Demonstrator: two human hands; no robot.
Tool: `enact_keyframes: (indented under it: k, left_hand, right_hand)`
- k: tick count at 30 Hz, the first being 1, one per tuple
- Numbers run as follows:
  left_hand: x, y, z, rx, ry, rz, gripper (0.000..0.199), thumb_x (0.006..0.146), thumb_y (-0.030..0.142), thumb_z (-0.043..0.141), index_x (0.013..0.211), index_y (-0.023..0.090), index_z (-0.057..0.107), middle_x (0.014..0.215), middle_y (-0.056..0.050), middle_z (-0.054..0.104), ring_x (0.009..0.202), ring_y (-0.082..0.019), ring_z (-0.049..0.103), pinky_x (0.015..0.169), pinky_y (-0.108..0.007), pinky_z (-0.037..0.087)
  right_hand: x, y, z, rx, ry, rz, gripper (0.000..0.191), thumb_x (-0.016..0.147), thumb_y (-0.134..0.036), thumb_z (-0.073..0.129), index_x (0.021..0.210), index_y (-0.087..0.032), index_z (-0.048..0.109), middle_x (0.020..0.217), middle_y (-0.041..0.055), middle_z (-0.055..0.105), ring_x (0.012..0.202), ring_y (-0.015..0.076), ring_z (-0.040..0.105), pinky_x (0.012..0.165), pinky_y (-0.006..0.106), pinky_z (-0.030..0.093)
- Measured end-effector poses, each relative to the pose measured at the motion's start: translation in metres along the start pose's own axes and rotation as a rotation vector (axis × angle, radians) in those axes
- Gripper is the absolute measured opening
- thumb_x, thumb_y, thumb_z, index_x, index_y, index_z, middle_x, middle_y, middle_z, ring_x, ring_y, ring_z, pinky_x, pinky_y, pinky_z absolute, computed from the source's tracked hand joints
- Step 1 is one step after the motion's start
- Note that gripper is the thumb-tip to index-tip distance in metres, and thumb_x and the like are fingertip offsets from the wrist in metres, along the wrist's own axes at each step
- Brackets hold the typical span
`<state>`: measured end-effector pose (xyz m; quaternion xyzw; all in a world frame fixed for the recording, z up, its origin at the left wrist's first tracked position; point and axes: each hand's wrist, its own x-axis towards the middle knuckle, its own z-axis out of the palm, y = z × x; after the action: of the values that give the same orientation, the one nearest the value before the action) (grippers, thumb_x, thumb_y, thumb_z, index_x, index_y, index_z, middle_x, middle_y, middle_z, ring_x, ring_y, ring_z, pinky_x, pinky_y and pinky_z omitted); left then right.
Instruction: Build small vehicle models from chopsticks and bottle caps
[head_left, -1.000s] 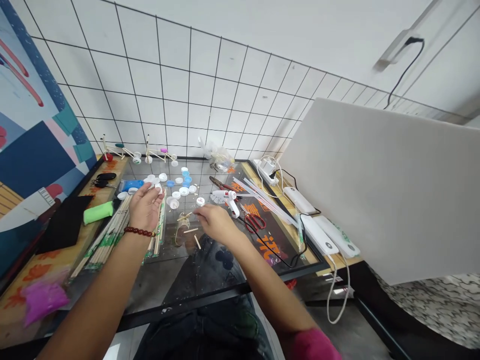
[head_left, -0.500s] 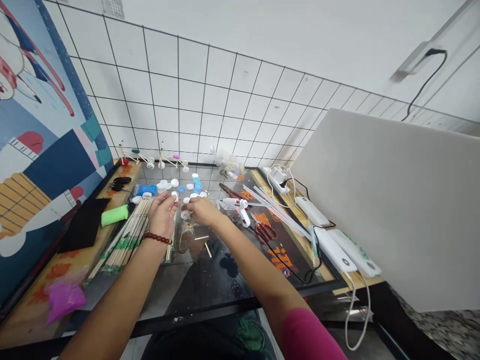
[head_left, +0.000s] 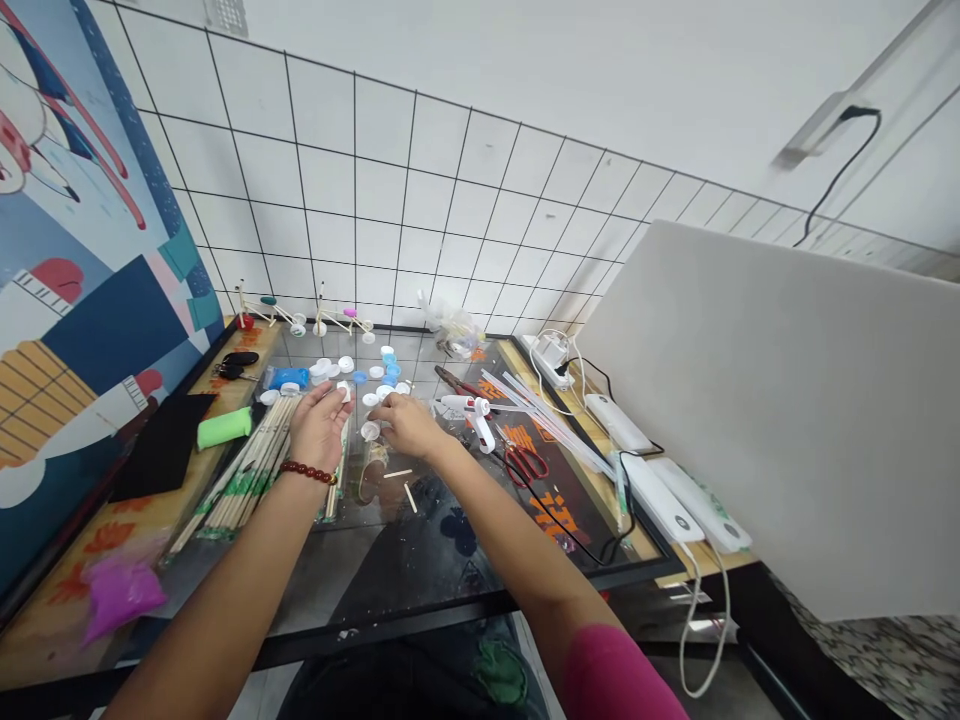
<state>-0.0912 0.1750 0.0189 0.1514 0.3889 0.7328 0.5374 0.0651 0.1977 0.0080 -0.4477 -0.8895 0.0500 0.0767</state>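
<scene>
My left hand [head_left: 316, 428], with a beaded bracelet at the wrist, pinches a small white bottle cap [head_left: 344, 392] between thumb and fingertips. My right hand [head_left: 409, 424] is low over the table with its fingers curled down; whatever they hold, if anything, is hidden. Close under those fingertips is another white bottle cap [head_left: 370, 430]; contact is unclear. Loose white caps [head_left: 321, 368] and blue caps [head_left: 391, 370] are scattered behind both hands. Several wooden sticks [head_left: 251, 480] in a green-marked wrapper lie left of my left hand. A white glue gun [head_left: 474, 412] is to the right of my right hand.
Stick-and-cap models [head_left: 322, 318] stand along the back edge. Pliers [head_left: 454, 380], red scissors [head_left: 526, 462], clear glue sticks [head_left: 551, 425] and power strips [head_left: 660, 498] lie on the right. Green clay [head_left: 225, 428] and a purple pack [head_left: 124, 597] lie on the left.
The view has shifted slightly, moving everything a little to the left. Both hands keep nearly the same position, and the left still holds its cap.
</scene>
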Motion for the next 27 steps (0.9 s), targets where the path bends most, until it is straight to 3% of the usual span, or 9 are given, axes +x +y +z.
enact_keyframes:
  k: [8,13,18,23,27]
  left_hand:
    - [0.001,0.002,0.0,-0.001,0.037,-0.011,0.028,0.068,0.0,0.07,0.089,0.015,0.059,0.077,-0.003,0.068,0.073,-0.014,0.07,0.074,-0.026,0.055]
    - [-0.006,0.006,0.002,0.072,-0.033,-0.063,0.025,0.071,0.004,0.073,0.091,0.014,0.062,0.076,-0.002,0.07,0.067,-0.013,0.068,0.066,-0.024,0.054]
    - [-0.015,0.003,0.003,0.183,-0.168,-0.178,0.025,0.073,0.005,0.074,0.096,0.011,0.067,0.075,-0.004,0.07,0.062,-0.011,0.064,0.06,-0.022,0.053]
    - [-0.021,0.001,0.004,0.186,-0.336,-0.331,0.024,0.075,0.004,0.072,0.098,0.01,0.071,0.083,-0.008,0.073,0.071,-0.014,0.068,0.066,-0.025,0.058]
    - [-0.025,-0.001,0.004,0.161,-0.417,-0.44,0.021,0.079,0.007,0.07,0.099,0.01,0.073,0.083,-0.009,0.073,0.075,-0.015,0.069,0.069,-0.026,0.059]
  right_hand:
    - [-0.005,-0.008,0.0,-0.022,0.021,-0.029,0.025,0.093,-0.022,0.058,0.11,-0.025,0.076,0.113,0.0077,0.067,0.105,0.0242,0.06,0.087,0.034,0.044]
    - [-0.028,-0.003,-0.01,0.033,0.112,0.057,0.024,0.097,-0.025,0.056,0.108,-0.022,0.076,0.107,0.0078,0.072,0.099,0.0217,0.064,0.084,0.031,0.044]
    - [-0.059,0.0,-0.016,0.19,0.314,0.182,0.02,0.095,-0.024,0.061,0.106,-0.022,0.077,0.095,0.006,0.075,0.087,0.019,0.067,0.076,0.027,0.045]
    - [-0.08,-0.003,-0.013,0.277,0.582,0.138,0.02,0.098,-0.025,0.055,0.1,-0.019,0.075,0.084,0.006,0.072,0.08,0.0183,0.065,0.074,0.028,0.044]
    - [-0.087,-0.004,-0.006,0.234,0.652,0.118,0.021,0.099,-0.026,0.052,0.097,-0.019,0.073,0.079,0.0054,0.071,0.076,0.0188,0.062,0.073,0.03,0.043]
